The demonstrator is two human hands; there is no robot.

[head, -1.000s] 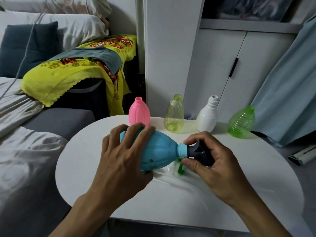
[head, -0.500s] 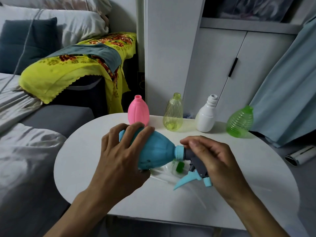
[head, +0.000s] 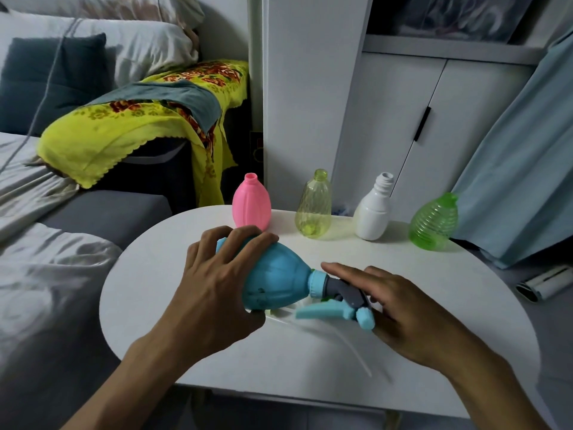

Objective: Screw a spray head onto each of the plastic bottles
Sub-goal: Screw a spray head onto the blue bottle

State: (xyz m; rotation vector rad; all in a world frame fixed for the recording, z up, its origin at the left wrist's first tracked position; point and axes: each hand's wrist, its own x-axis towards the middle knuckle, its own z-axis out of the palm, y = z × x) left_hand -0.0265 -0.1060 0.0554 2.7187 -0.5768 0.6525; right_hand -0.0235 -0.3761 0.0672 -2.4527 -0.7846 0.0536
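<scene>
A blue plastic bottle (head: 276, 280) lies on its side over the white round table (head: 192, 352), neck pointing right. My left hand (head: 214, 293) is wrapped around its body. A grey and blue spray head (head: 347, 297) sits on its neck, trigger hanging down. My right hand (head: 403, 315) lies behind the spray head with fingers stretched out straight, touching it but not closed on it. At the back of the table stand a pink bottle (head: 251, 203), a clear yellow bottle (head: 313, 209), a white bottle (head: 372, 212) and a green ribbed bottle (head: 434, 225), all without heads.
Thin clear dip tubes (head: 350, 346) lie on the table under my hands, with a green part mostly hidden beneath the blue bottle. A bed with a yellow cloth (head: 130, 128) is at the left. White cupboards and a blue curtain (head: 521, 169) stand behind the table.
My right hand turned the spray head on the blue bottle's neck, so the trigger swung into view and down. Its fingers have since opened out flat. My left hand kept its hold.
</scene>
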